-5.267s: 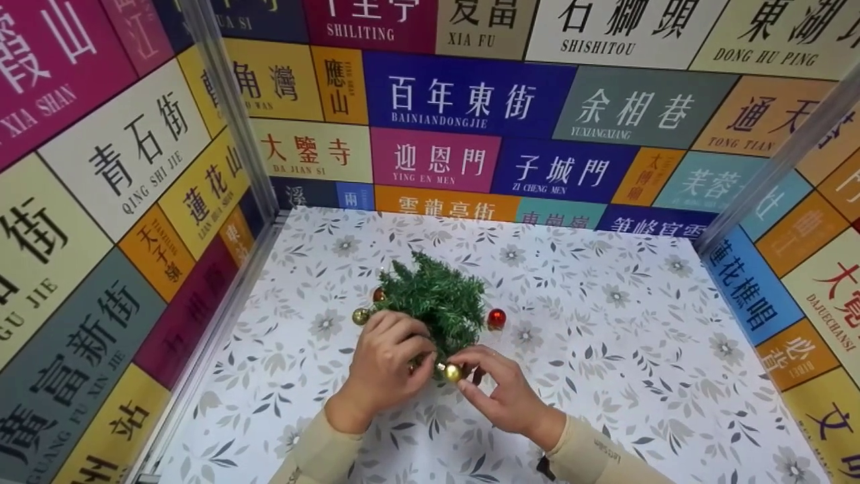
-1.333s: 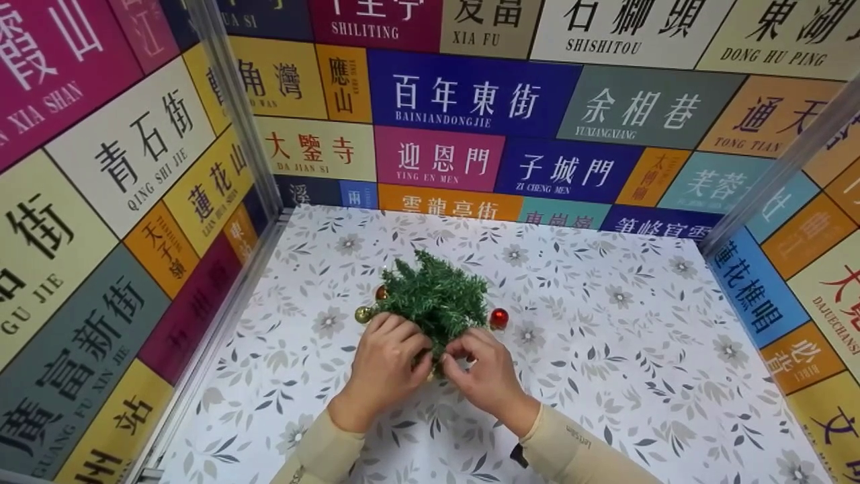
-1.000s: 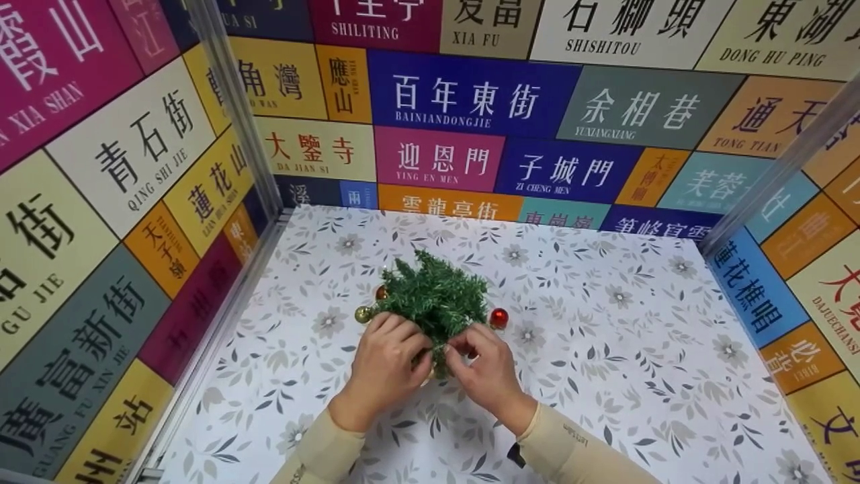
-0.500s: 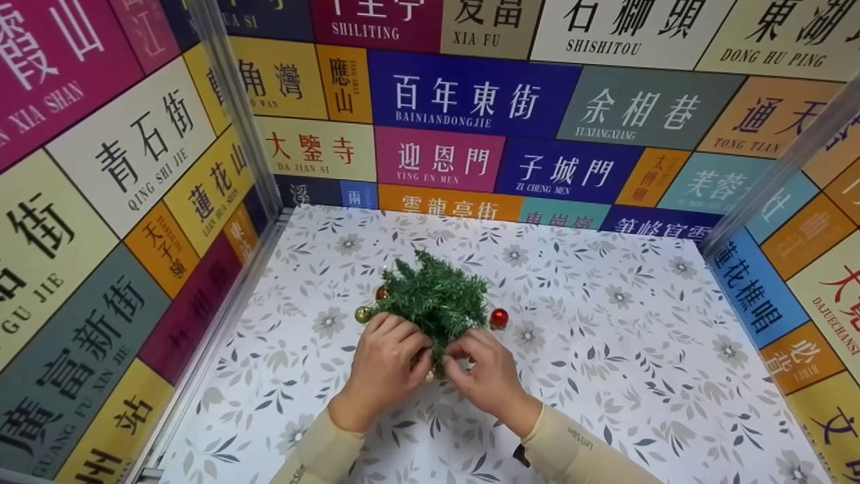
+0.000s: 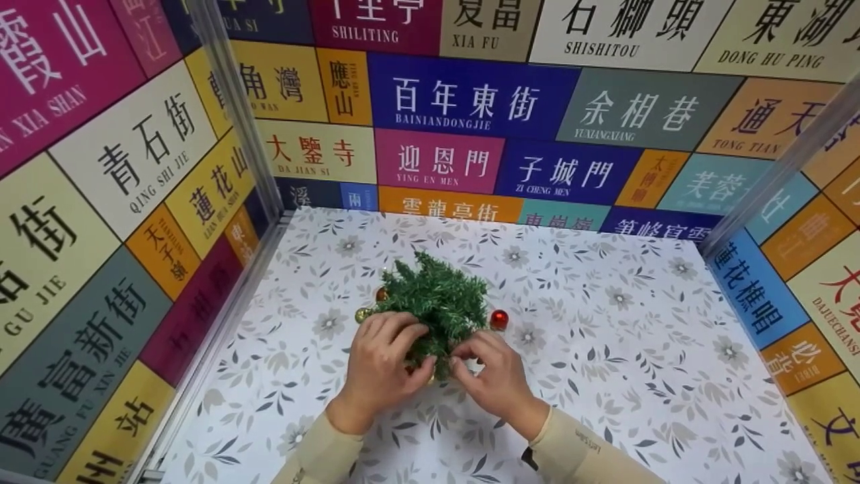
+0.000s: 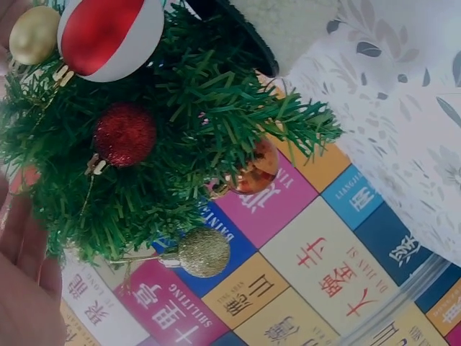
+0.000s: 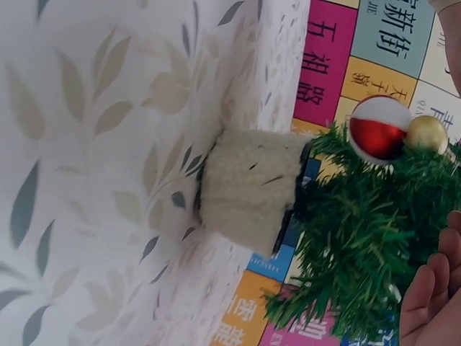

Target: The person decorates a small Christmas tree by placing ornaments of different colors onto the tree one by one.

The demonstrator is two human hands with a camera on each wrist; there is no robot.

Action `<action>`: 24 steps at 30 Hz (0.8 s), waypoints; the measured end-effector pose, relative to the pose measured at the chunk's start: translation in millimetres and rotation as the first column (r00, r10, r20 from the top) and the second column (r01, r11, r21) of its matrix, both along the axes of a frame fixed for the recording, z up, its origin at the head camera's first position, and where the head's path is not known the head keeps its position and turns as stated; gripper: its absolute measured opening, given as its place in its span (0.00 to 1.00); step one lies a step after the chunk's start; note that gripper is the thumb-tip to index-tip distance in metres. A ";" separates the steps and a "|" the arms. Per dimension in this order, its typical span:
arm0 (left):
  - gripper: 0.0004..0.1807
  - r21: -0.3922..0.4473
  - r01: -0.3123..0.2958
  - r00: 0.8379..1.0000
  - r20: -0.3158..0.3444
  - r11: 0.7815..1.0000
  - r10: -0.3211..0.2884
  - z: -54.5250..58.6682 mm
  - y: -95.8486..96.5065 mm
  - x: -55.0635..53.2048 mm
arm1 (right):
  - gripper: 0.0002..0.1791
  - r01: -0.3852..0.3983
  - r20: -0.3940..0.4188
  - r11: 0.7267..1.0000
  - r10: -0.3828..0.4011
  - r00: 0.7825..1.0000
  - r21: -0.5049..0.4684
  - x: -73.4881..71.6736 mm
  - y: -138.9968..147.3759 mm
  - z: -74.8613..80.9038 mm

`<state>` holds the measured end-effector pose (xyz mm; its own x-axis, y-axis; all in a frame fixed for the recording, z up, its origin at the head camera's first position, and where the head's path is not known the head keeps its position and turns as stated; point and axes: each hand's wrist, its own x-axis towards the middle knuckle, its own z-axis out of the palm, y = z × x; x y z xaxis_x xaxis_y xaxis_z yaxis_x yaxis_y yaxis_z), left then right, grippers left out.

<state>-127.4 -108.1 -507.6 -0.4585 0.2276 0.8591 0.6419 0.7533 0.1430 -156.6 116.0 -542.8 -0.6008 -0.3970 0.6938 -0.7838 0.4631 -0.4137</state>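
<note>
A small artificial Christmas tree (image 5: 443, 289) stands between my hands, its pale fabric-wrapped base (image 7: 248, 189) visible in the right wrist view. My left hand (image 5: 381, 366) is at the tree's near left side, thumb apart from the fingers, nothing seen between them. On the near right side, my right hand (image 5: 494, 376) has its bent index finger and thumb at the branches; whether they pinch anything is hidden. A plain gold bauble (image 6: 34, 34) hangs beside a red-and-white bauble (image 6: 108, 36). Lower in the left wrist view are a glittery red bauble (image 6: 124, 135) and a glittery gold bauble (image 6: 204, 252).
A shiny red bauble (image 5: 499, 319) shows just right of the tree. An orange-red bauble (image 6: 253, 167) is on the tree's far left side. White floral paper covers the table (image 5: 605, 390). Walls of coloured street-name signs (image 5: 463, 94) enclose the back and sides.
The gold bauble that my right hand pinched at first now hangs by the red-and-white bauble. My left thumb and fingers have spread apart; my right hand has drawn slightly back to the right.
</note>
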 end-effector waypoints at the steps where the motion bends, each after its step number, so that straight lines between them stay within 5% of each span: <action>1: 0.24 0.008 -0.011 1.000 -0.004 1.000 0.011 -0.9 -0.5 0.0 | 0.02 0.008 0.002 1.000 -0.008 1.000 -0.001 -0.8 2.8 -0.8; 9: 0.52 0.024 -0.062 0.996 0.070 0.998 0.060 -6.7 -4.8 -1.2 | 0.08 0.098 0.009 0.995 -0.099 0.995 0.015 -23.7 37.0 -13.5; 17: 0.54 -0.034 -0.110 0.975 0.191 0.993 0.114 -12.5 -6.5 -1.0 | 0.08 0.269 0.138 0.954 -0.286 0.948 0.131 -52.7 84.4 -32.6; 24: 0.55 -0.036 -0.099 0.974 0.203 0.994 0.105 -11.4 -7.4 -0.2 | 0.15 0.241 0.324 0.943 -0.307 0.895 0.228 -78.3 111.6 -48.2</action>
<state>-127.6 -115.6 -519.0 -0.6456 0.1909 0.7394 0.5207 0.8183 0.2434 -234.9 227.6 -591.0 -0.8941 -0.2775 0.3516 -0.4342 0.7296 -0.5283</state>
